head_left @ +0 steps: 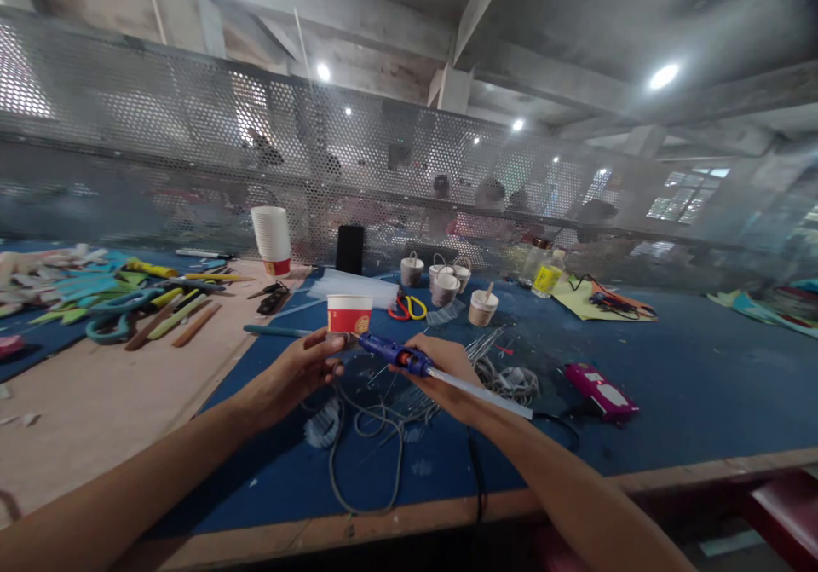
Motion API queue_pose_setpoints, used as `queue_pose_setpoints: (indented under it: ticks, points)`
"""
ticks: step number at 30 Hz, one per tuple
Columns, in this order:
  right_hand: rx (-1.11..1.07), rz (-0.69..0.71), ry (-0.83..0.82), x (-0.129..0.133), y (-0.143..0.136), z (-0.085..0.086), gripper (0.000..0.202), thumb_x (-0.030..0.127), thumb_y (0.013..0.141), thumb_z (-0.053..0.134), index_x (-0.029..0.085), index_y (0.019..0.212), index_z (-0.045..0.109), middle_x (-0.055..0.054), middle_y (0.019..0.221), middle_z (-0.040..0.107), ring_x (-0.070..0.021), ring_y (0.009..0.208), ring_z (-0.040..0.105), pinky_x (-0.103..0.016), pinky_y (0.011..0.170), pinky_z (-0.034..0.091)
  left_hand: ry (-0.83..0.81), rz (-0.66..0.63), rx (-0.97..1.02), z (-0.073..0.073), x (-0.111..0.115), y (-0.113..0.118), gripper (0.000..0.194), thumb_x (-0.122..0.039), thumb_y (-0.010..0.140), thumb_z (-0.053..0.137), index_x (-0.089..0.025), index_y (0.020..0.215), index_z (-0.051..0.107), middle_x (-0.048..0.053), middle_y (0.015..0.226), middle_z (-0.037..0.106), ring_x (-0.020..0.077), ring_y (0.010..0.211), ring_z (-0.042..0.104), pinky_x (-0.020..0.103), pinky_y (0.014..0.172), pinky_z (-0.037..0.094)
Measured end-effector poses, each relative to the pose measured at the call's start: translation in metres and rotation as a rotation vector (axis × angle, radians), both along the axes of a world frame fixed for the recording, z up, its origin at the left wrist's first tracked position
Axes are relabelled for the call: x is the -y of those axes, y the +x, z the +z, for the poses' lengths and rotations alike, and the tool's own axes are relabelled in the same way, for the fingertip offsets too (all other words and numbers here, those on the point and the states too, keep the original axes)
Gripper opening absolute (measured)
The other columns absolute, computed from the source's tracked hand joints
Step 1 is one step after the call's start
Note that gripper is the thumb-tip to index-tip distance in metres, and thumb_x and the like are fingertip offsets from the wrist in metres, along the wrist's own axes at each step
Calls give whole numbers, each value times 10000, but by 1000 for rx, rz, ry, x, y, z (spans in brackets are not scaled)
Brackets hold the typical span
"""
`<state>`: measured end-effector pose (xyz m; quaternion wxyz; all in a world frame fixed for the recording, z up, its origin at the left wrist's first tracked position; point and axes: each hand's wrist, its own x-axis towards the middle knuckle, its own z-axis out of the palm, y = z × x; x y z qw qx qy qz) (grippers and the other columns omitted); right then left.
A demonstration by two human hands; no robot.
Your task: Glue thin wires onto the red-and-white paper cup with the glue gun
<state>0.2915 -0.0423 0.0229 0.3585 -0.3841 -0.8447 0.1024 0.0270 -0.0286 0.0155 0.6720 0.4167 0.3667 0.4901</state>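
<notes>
A red and white paper cup (pixel 349 312) is at the middle of the view, with grey cord at its lower part. My left hand (pixel 313 366) is closed on the cup's lower left side, thumb and fingers at its bottom edge. My right hand (pixel 444 372) is wrapped round a blue glue gun (pixel 396 353), whose tip points left and meets the cup's lower right side. A clear glue stick (pixel 479 391) sticks out of the gun's back. Loose grey cord (pixel 401 444) lies in loops on the blue mat below both hands.
Several cord-wrapped cups (pixel 444 289), red and yellow scissors (pixel 407 308) and a black phone (pixel 349 250) stand or lie behind. Stacked paper cups (pixel 271 239) and tools are at left. A magenta box (pixel 601 391) and bottles (pixel 547 274) are at right.
</notes>
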Motion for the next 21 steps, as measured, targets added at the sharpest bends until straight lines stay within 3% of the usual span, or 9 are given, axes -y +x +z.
queue_pose_setpoints:
  ticks: [6, 12, 21]
  points:
    - [51, -20, -21, 2, 0, 4, 137, 366, 952, 659, 231, 966, 640, -10, 892, 731, -174, 802, 667, -243, 710, 425, -15, 16, 15, 1, 0, 0, 242, -194, 764, 858, -150, 972, 745, 81, 997, 754, 100, 616, 654, 185, 524, 515]
    - [70, -10, 4, -1, 3, 3, 98, 258, 911, 693, 227, 969, 621, 6, 866, 708, -162, 779, 655, -236, 704, 403, -11, 2, 19, -4, -4, -1, 265, -195, 762, 864, -151, 988, 735, 48, 914, 733, 89, 600, 649, 170, 502, 509]
    - [93, -46, -16, 0, 1, 3, 136, 351, 959, 657, 223, 938, 615, 2, 839, 708, -157, 744, 639, -237, 663, 374, -5, -3, 17, -4, -3, -1, 262, -206, 761, 870, -145, 990, 760, 44, 870, 724, 91, 604, 652, 165, 518, 515]
